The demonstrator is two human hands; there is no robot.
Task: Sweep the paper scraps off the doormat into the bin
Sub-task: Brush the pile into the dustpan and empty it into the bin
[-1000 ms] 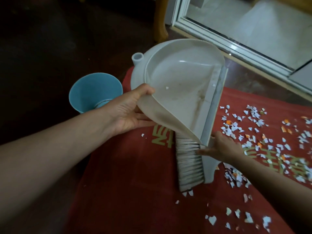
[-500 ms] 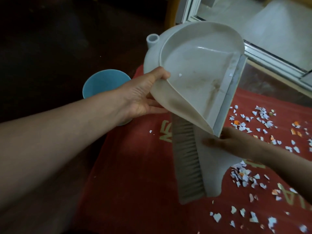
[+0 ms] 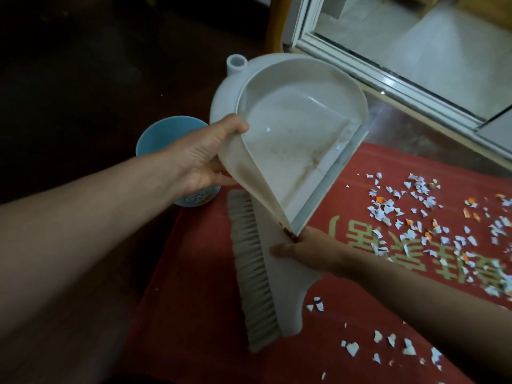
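My left hand (image 3: 206, 159) grips the side wall of a white dustpan (image 3: 293, 145), held tilted in the air with its open face toward me; one or two scraps cling inside. Below it my right hand (image 3: 313, 252) holds a white hand brush (image 3: 263, 275) by its back, bristles pointing left, above the red doormat (image 3: 194, 314). Paper scraps (image 3: 415, 217), white with some orange, lie scattered over the right part of the mat, and several more lie near its front edge. The blue bin (image 3: 166, 134) stands on the dark floor left of the mat, partly behind my left hand.
A white sliding-door frame (image 3: 388, 79) runs diagonally at the upper right, with pale tiles beyond it. A wooden leg (image 3: 273, 20) stands at the top. Dark floor lies to the left.
Both hands have lifted the dustpan and brush higher off the mat. The brush has swung so its bristles face left, and it is apart from the scraps it lay beside.
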